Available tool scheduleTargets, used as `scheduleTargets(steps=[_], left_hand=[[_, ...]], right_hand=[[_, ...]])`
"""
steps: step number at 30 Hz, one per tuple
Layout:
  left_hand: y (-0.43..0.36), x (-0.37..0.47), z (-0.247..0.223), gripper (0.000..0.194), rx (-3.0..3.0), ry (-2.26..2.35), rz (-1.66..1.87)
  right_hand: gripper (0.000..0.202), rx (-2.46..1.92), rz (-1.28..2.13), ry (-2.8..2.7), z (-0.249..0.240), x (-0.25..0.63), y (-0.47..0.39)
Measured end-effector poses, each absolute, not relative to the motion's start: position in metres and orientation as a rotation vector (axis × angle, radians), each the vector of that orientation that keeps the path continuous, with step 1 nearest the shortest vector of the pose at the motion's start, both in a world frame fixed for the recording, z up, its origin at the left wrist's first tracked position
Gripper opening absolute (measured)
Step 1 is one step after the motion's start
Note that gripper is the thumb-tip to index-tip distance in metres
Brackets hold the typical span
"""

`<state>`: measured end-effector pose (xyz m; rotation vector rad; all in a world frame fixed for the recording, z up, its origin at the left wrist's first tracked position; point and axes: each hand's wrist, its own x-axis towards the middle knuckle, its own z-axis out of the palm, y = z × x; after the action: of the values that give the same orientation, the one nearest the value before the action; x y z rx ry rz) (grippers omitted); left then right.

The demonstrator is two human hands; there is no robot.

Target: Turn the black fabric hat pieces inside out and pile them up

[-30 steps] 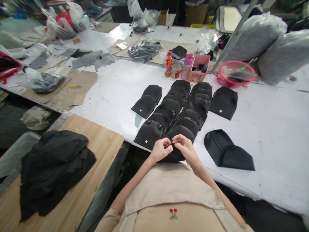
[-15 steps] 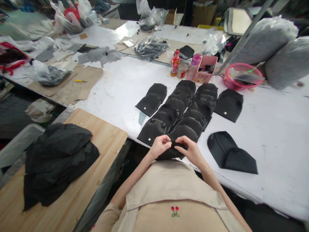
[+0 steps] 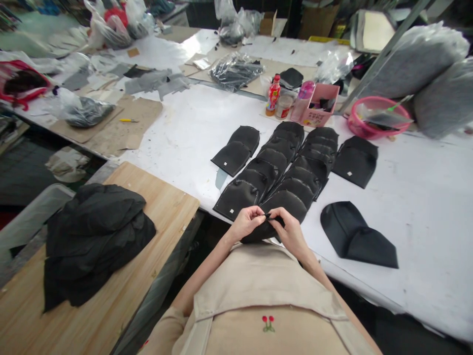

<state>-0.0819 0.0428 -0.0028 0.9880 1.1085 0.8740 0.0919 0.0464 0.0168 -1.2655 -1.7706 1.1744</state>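
My left hand [image 3: 247, 223] and my right hand [image 3: 290, 228] meet at the table's front edge, thumbs and fingers pinched on the edge of a black fabric piece [image 3: 258, 234] that hangs close to my apron. Just beyond them, overlapping black pieces lie in two rows, a left row [image 3: 254, 172] and a right row [image 3: 301, 177]. Separate black pieces with small white labels rest on the left [image 3: 236, 150] and right [image 3: 355, 160] of the rows. Nearer on the right is a folded black piece [image 3: 357, 236].
A wooden board [image 3: 162, 217] with a heap of black fabric [image 3: 96, 241] is at the left. Behind the rows stand a red bottle [image 3: 273, 96], a jar [image 3: 284, 107], a pink box [image 3: 320, 104] and a pink basin [image 3: 379, 129]. Stuffed bags [image 3: 414, 64] are at the back right.
The view has shifted slightly, so the table's contents appear a little further right. My right fingers have closed in toward my left fingers at the black piece's edge.
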Motion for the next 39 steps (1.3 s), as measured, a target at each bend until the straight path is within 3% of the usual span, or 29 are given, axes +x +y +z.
scheduleTargets(steps=[28,39], left_hand=[[0.047,-0.088,-0.007,0.033,0.787,1.080,0.823],[0.052,-0.086,-0.008,0.036,0.711,1.051,0.825]], right_hand=[[0.019,-1.286,1.336,-1.638,0.002,0.095,0.061],[0.022,-1.187,1.622,-1.413,0.008,0.100,0.071]])
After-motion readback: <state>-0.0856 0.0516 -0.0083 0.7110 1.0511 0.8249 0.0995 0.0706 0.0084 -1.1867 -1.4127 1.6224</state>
